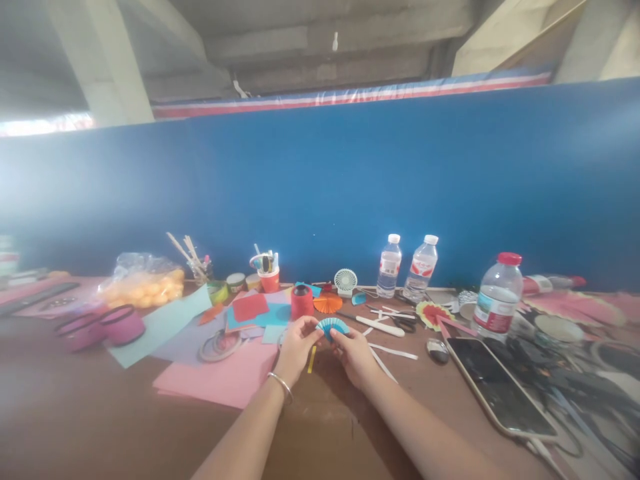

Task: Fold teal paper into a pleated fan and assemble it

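Observation:
A small blue pleated paper fan [332, 326] is spread in a half-round between my two hands, above the brown table. My left hand [301, 339], with a silver bangle at the wrist, pinches its left end. At the opposite end, the thumb and fingers of my right hand [353, 353] close on the folds. Just beyond the fan lies an orange pleated paper rosette [328, 303], beside a red spool of thread [301, 302]. A narrow yellow paper strip [312, 360] lies on the table near my left hand.
Pink paper sheets [225, 380] and other coloured sheets lie left. A white-handled knife [380, 326], paper strips and scissors [407, 323] lie right of the hands. Farther right are a phone [500, 383] and a large bottle [497, 300]. A small fan [345, 283] stands behind.

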Action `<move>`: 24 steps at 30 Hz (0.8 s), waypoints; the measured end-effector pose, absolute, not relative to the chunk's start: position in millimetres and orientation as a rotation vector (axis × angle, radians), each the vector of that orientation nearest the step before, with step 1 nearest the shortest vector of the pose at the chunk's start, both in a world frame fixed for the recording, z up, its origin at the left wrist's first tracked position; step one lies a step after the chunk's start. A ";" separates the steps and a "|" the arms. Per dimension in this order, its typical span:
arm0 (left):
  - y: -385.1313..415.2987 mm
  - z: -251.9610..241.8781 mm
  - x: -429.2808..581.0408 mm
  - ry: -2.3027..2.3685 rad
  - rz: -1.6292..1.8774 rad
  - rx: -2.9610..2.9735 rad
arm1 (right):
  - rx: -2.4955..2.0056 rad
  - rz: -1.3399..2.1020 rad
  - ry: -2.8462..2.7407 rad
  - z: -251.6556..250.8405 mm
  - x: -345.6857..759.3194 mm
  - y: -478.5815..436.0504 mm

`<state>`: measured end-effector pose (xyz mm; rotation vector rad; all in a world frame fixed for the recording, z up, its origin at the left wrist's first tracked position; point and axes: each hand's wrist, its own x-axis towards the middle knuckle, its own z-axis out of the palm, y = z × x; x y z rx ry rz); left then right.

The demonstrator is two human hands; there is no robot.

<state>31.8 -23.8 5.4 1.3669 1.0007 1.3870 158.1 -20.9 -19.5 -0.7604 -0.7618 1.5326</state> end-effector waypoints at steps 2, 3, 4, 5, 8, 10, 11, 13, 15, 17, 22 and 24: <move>-23.5 5.7 30.7 0.988 1.371 1.352 | -0.741 1.532 -0.806 -18.7 158.0 -21.5; -23.5 5.9 30.5 0.978 1.369 1.347 | -0.727 1.530 -0.831 -18.3 158.0 -21.8; -23.7 6.1 30.5 0.967 1.375 1.339 | -0.717 1.529 -0.850 -18.0 158.1 -22.0; -24.0 6.5 30.7 0.954 1.390 1.327 | -0.710 1.525 -0.859 -17.7 158.3 -22.1; -25.5 7.9 31.8 0.928 1.426 1.298 | -0.701 1.509 -0.837 -16.7 158.9 -22.3; -26.3 8.9 32.1 0.932 1.419 1.309 | -0.696 1.499 -0.822 -16.1 159.0 -22.3; -26.5 9.3 32.0 0.935 1.408 1.322 | -0.695 1.494 -0.821 -15.8 158.8 -22.4; -26.2 9.6 31.5 0.941 1.398 1.336 | -0.699 1.490 -0.830 -15.3 158.2 -22.9; -25.0 9.1 31.0 0.946 1.404 1.313 | -0.693 1.488 -0.844 -14.6 157.2 -24.0; -23.9 8.3 30.4 0.942 1.428 1.249 | -0.672 1.505 -0.862 -13.7 156.4 -25.5; -24.0 8.5 28.8 0.865 1.437 1.135 | -0.634 1.618 -0.856 -11.5 157.5 -28.6; -24.9 9.9 28.5 0.834 1.427 1.128 | -0.622 1.669 -0.861 -10.7 158.5 -29.2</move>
